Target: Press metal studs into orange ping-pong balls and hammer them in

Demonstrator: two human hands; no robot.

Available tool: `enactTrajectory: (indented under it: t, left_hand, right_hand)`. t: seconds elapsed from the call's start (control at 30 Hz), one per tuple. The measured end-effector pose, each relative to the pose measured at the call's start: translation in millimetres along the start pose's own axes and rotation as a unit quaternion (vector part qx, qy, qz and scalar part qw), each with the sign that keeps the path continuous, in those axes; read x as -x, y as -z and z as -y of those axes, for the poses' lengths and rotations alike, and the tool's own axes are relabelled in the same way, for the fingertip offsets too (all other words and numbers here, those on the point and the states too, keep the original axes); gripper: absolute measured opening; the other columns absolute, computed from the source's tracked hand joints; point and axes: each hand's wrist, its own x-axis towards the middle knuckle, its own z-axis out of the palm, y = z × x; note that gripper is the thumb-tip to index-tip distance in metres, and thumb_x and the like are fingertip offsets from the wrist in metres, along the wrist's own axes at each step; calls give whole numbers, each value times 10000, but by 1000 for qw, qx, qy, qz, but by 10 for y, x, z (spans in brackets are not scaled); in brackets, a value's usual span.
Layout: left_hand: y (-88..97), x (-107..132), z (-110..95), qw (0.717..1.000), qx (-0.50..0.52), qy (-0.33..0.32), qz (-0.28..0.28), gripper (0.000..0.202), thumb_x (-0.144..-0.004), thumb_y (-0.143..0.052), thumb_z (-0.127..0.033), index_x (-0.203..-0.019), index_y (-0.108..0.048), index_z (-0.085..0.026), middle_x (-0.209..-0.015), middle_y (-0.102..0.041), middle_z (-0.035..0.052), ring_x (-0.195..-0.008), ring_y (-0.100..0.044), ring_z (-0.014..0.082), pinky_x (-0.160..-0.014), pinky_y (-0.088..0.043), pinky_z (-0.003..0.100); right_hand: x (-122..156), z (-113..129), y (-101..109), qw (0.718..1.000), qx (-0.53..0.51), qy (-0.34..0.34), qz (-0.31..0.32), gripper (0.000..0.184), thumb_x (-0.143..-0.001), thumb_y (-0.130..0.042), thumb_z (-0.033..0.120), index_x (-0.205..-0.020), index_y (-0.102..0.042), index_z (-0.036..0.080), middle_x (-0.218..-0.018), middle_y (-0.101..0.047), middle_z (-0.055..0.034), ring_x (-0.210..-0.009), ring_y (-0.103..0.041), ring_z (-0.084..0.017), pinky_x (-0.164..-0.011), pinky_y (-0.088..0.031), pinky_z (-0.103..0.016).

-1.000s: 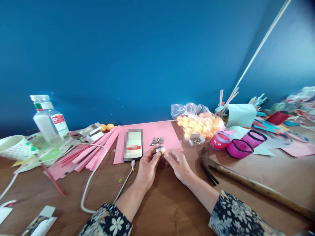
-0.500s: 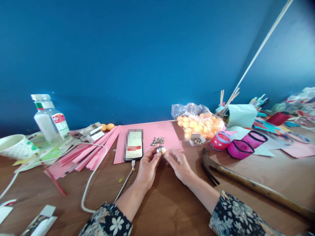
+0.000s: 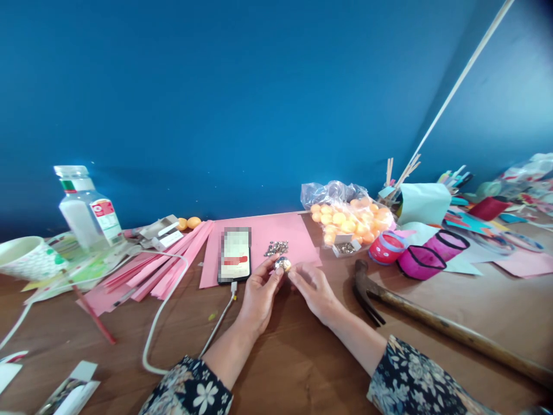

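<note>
My left hand (image 3: 258,294) and my right hand (image 3: 314,289) meet over the wooden table (image 3: 285,369), both pinched on a small ball studded with shiny pins (image 3: 283,264). Just beyond it, a little heap of silver pins (image 3: 276,248) lies on a pink paper sheet (image 3: 294,233). A phone (image 3: 234,254) with a lit screen lies on the same sheet, left of my left hand, its white cable (image 3: 159,311) trailing toward me.
A hammer (image 3: 432,320) lies to the right of my right hand. Behind it stand a bag of orange balls (image 3: 349,219), a small box of pins (image 3: 344,248) and pink paper rings (image 3: 419,259). Pink paper strips (image 3: 151,271), a bottle (image 3: 86,210) and a cup (image 3: 28,259) sit left.
</note>
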Motion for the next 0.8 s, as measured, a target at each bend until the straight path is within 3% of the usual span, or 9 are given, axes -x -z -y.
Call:
enactTrajectory:
  t: [0.33,0.8]
  left_hand:
    - [32,4,25,1000,-4,-17,15,323,-708,-649,-202,-1028,-612,-215,-988,-648,12,-929,-572,138,-897,-420,296]
    - [79,-18,107,995,-82,-61,-12,417,-694,-655,-267,-1097,-588,-189,-1094,-635,68,-1036,-555,224,-928,-403,361]
  right_hand:
    - [-18,4,-4,998,-51,-22,9,280,-750,-576,426,-732,-573,147,-637,-539,9,-616,-490,-111,-617,-414,-240]
    - [-33,-54,-1,999,-41,-22,-18,238,-738,-610,376,-708,-599,141,-645,-587,-1,-634,-528,-122,-618,-421,-240]
